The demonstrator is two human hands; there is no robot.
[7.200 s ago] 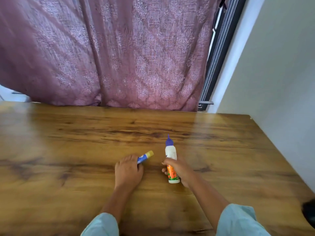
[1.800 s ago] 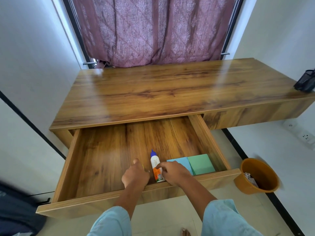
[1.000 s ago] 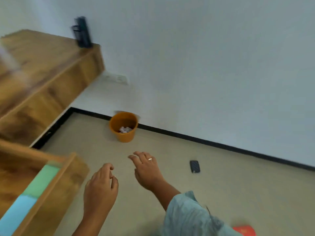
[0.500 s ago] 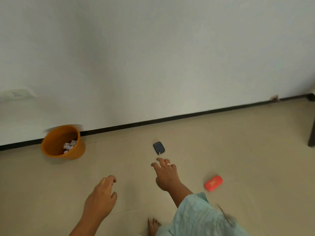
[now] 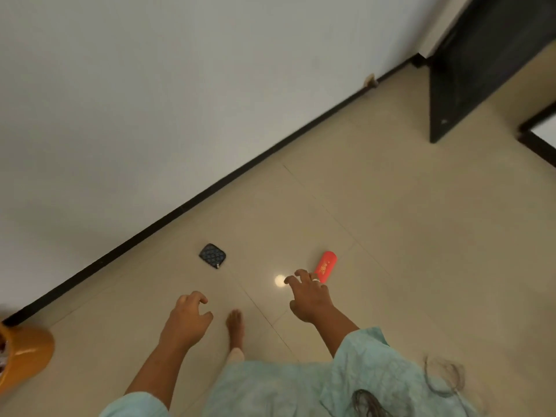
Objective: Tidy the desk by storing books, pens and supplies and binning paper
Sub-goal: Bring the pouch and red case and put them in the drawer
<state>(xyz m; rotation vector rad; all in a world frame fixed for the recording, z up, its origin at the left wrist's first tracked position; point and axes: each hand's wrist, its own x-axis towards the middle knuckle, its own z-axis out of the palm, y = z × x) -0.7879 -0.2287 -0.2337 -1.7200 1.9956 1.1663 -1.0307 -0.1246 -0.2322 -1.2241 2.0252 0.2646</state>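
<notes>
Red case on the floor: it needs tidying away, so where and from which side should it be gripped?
Likely pinch the red case across its long edges, from above with the right hand: it lies flat, slim and oblong, just beyond that hand.

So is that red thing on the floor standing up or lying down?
Lying down: the red object rests lengthwise on the floor tiles.

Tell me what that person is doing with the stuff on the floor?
A person is standing barefoot on the tiled floor with both hands empty. The right hand reaches toward a red case lying on the floor, without holding it. The left hand hangs loosely curled beside it. A small dark pouch lies nearer the wall, and an orange bin sits at the left edge.
</notes>
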